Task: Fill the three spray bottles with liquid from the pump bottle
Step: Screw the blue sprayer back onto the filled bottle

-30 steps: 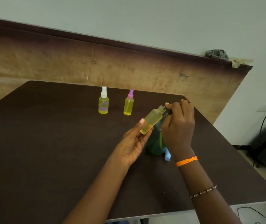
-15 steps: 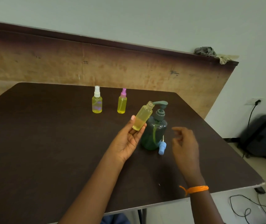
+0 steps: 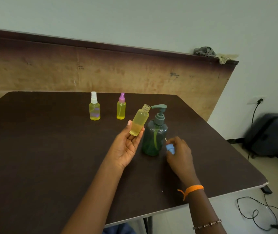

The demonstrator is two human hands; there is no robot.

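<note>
My left hand (image 3: pixel 126 146) holds an uncapped spray bottle (image 3: pixel 139 122) tilted, its open neck just under the spout of the dark green pump bottle (image 3: pixel 154 135), which stands upright on the table. Yellow liquid fills the lower part of the held bottle. To the right of the pump bottle, my right hand (image 3: pixel 179 153) pinches the blue spray cap (image 3: pixel 170 148) at the table surface. Two capped bottles of yellow liquid stand farther back: one with a white sprayer (image 3: pixel 94 107), one with a pink sprayer (image 3: pixel 121 107).
The dark brown table (image 3: pixel 42 157) ends at a right edge near my right arm. A wooden board (image 3: pixel 50 71) leans behind it with rags on its top right corner. A dark bag (image 3: pixel 273 134) and cables lie on the floor at right.
My right hand left the pump head, dropped to the table right of the pump bottle and took hold of the blue cap. My left hand kept the open bottle by the spout.
</note>
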